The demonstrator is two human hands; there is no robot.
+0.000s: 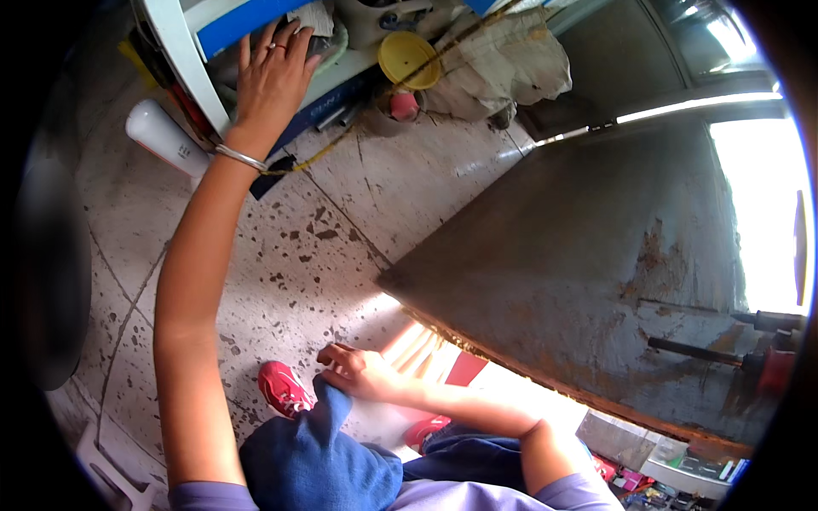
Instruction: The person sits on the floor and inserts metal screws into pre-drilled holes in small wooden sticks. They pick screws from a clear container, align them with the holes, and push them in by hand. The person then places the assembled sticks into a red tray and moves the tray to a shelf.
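Observation:
My left hand (274, 75) reaches into a white shelf unit (192, 64) at the top left, fingers spread. It lies over a clear, greenish-rimmed thing (334, 47) with a piece of white paper (315, 17) on it; what is under the palm is hidden. Low in the middle, my right hand (362, 375) has its fingers curled around a raised peak of blue cloth (324, 460). This cloth covers my left leg; whether it is a trouser leg or a loose piece I cannot tell.
A worn grey tabletop (562, 272) fills the right, a red-handled tool (754, 362) on it. Near the shelf are a yellow round dish (407, 60), a pale sack (503, 68), a yellow rope (319, 155) and a white cylinder (166, 136). Dark flecks mark the tiled floor (341, 230).

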